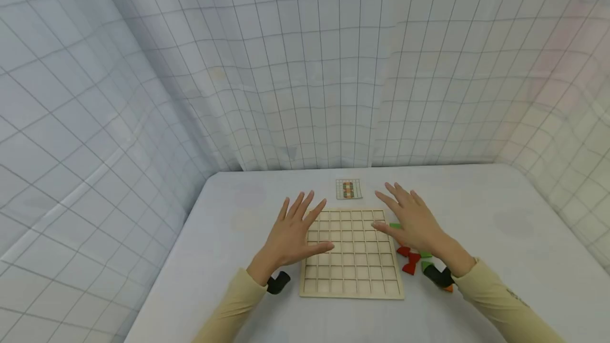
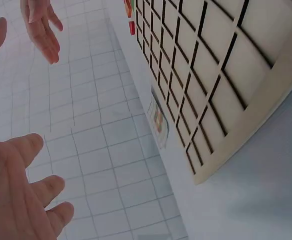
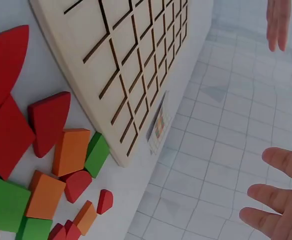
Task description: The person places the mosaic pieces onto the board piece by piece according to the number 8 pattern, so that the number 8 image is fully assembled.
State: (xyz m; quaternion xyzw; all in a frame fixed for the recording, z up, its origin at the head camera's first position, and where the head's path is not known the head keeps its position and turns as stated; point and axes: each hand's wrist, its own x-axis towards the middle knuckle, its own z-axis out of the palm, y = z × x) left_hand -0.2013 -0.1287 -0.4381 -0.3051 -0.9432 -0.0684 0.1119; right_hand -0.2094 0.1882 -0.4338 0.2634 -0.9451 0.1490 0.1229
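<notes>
Wooden grid board (image 1: 350, 258): one, flat on the white table (image 1: 252, 210), below and between the hands; a bump to its rim might slide it askew. Recesses are partly hidden, hence uncounted.
Left hand (image 1: 293, 237): one, fingers straight and spread, holding nothing, above the board's left edge; a low sweep could catch the rim.
Right hand (image 1: 413, 221): one, fingers likewise extended, holding nothing, above the board's right edge; a careless descent could scatter the nearby pieces.
Black wrist devices (image 1: 437, 276): two, one per wrist; the right one may brush blocks if lowered.
Blocks: right of the board, crowded, so grasping one could displace its neighbours. Red blocks (image 3: 8, 137), about eight; orange blocks (image 3: 72, 151), three visible; green blocks (image 3: 6, 204), three visible.
Pattern card (image 1: 348, 189): one, beyond the board; its small print could be misread.
</notes>
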